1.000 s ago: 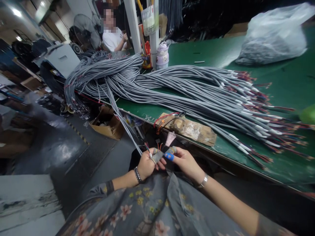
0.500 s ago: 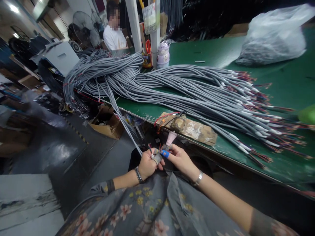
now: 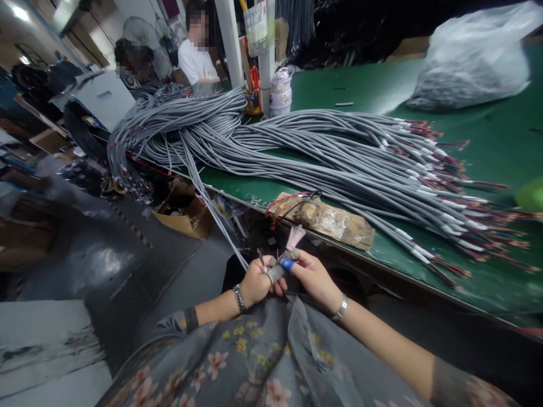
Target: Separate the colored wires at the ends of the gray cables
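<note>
My left hand is closed round the end of a grey cable that runs down to it from the bench. Thin coloured wires stick up from that cable end, just above my taped fingertips. My right hand pinches those wire ends; its fingertips wear blue and grey tape, and a pale pink tag stands up right above them. Both hands sit over my lap, in front of the bench edge.
A big heap of grey cables with stripped coloured ends covers the green bench. A worn cardboard pad lies at the edge, a filled plastic bag at the back right. Two people sit far left. A cardboard box is on the floor.
My right hand has closed in on my left, from a small gap to touching at the wire ends. The pink tag now stands up above my fingers.
</note>
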Action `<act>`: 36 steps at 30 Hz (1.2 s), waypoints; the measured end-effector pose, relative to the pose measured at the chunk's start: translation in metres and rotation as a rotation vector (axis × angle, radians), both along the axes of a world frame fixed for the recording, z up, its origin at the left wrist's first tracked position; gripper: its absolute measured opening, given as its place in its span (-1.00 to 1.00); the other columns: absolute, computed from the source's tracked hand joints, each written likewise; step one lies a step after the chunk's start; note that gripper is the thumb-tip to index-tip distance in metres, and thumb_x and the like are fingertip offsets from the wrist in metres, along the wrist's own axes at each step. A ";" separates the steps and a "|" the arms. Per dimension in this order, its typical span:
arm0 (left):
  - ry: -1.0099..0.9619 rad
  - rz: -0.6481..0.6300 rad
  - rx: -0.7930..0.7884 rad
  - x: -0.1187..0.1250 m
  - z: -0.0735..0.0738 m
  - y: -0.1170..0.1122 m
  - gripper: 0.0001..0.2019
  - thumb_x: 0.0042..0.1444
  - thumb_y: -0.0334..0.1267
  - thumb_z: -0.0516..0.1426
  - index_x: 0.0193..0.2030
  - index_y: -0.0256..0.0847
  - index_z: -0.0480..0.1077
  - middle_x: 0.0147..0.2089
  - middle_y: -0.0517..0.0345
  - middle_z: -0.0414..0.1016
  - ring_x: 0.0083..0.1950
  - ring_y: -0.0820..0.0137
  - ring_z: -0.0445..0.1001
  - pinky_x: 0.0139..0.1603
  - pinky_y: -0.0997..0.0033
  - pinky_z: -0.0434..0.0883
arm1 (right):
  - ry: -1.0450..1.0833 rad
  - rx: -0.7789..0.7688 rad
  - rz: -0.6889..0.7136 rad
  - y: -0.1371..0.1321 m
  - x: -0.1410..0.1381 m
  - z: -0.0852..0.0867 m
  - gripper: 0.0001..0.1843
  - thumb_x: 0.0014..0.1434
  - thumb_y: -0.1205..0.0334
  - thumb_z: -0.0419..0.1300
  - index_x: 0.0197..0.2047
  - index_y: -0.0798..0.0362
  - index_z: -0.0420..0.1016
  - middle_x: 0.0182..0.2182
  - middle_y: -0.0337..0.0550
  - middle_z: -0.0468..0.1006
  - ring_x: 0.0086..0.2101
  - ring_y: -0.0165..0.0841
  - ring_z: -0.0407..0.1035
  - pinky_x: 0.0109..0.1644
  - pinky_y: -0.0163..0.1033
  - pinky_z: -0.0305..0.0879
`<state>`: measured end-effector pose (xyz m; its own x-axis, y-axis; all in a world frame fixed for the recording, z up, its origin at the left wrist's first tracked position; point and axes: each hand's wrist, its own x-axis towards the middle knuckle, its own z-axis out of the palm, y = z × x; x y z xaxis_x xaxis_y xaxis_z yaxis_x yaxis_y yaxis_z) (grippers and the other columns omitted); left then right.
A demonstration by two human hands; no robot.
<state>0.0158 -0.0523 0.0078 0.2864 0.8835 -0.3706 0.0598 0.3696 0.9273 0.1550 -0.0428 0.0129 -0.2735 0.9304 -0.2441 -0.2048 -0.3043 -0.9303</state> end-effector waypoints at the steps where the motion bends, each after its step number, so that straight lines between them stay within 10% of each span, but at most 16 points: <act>1: -0.011 -0.024 -0.015 0.000 -0.001 0.001 -0.57 -0.09 0.15 0.19 -0.49 -0.21 0.23 -0.65 0.18 0.42 -0.71 0.52 0.32 -0.72 0.60 0.08 | 0.003 0.003 -0.012 0.000 0.001 -0.001 -0.58 -0.15 -0.15 0.34 -0.48 0.03 0.39 -0.62 -0.30 0.41 -0.61 -0.43 0.26 -0.47 -0.27 0.22; 36: 0.000 0.215 0.109 0.000 -0.003 -0.004 -0.57 -0.01 0.15 0.14 -0.51 -0.23 0.29 -0.60 0.15 0.47 -0.69 0.53 0.34 -0.69 0.57 0.09 | 0.029 -0.048 -0.094 0.001 -0.003 -0.001 -0.57 -0.29 -0.10 0.42 -0.56 0.07 0.43 -0.66 -0.31 0.37 -0.59 -0.48 0.13 -0.46 -0.28 0.07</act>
